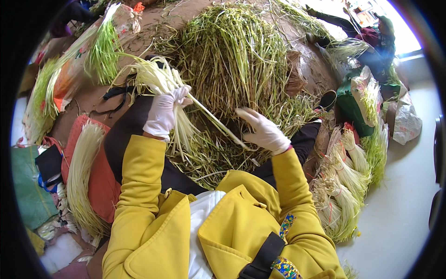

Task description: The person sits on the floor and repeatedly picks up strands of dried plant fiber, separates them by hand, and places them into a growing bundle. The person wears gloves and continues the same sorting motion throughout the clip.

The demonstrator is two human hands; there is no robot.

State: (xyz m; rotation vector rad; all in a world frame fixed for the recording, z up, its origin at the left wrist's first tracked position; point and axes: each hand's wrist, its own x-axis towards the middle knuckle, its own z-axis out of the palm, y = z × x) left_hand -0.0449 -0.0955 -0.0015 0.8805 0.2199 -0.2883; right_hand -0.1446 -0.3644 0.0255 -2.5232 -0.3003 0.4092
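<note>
My left hand (167, 108), in a white glove, is closed around a bunch of pale yellow-white stalks (150, 75) whose leafy ends fan out above it. One longer pale stalk (217, 122) slants from that hand down to the right. My right hand (263, 130), gloved too, has its fingers apart near the lower end of this stalk; whether a fingertip touches it I cannot tell. Beyond both hands stands a large heap of long green stalks (237, 59) with brownish lower ends. Loose green leaves and stalks (209, 157) lie between my legs.
A long pale bundle (83, 174) lies on a red cloth (104, 188) at the left. Several tied pale bundles (339, 188) are piled at the right. Green bundles on sacks (66, 87) lie at the upper left. Another person (378, 45) sits at the upper right, near a white sack (406, 120).
</note>
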